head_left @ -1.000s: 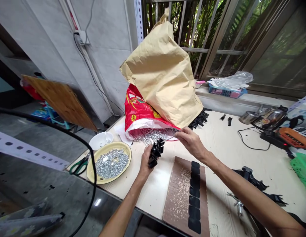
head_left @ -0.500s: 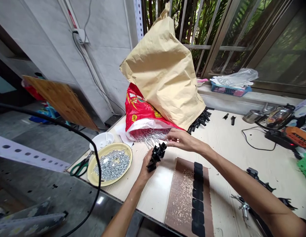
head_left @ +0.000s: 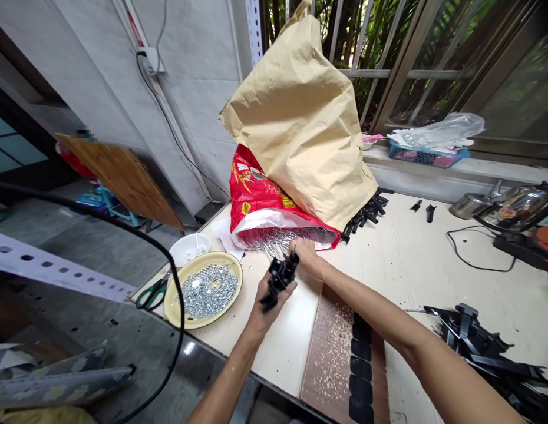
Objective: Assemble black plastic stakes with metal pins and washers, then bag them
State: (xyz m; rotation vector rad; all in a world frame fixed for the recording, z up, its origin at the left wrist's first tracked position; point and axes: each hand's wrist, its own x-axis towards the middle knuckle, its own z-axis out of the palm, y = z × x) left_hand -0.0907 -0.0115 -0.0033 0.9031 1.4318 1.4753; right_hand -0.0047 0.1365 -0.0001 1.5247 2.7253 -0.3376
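My left hand (head_left: 267, 300) is wrapped around a cluster of black plastic parts (head_left: 280, 280), held above the table edge. Close beside it, my right hand (head_left: 307, 256) has its fingers curled together. A thin metal rod (head_left: 294, 249) shows at its fingertips, next to the black parts. Just behind the hands lies a red and white sack (head_left: 256, 221), its mouth facing me, with many thin metal rods (head_left: 274, 241) spilling out. A brown board (head_left: 327, 353) with pale specks and a row of black pads (head_left: 360, 368) lies under my right forearm.
To the left stand a yellow dish (head_left: 238, 285) of small metal pieces, a white bowl (head_left: 185, 250) and green-handled scissors (head_left: 152, 294). A large tan bag (head_left: 300, 123) leans over the sack. Black parts (head_left: 477, 347) lie at right. A black cable (head_left: 179, 282) crosses the left side.
My right hand has moved slightly left and its fingers have closed, with a rod now upright at the fingertips. My left hand stays near the same spot. The view has shifted a little.
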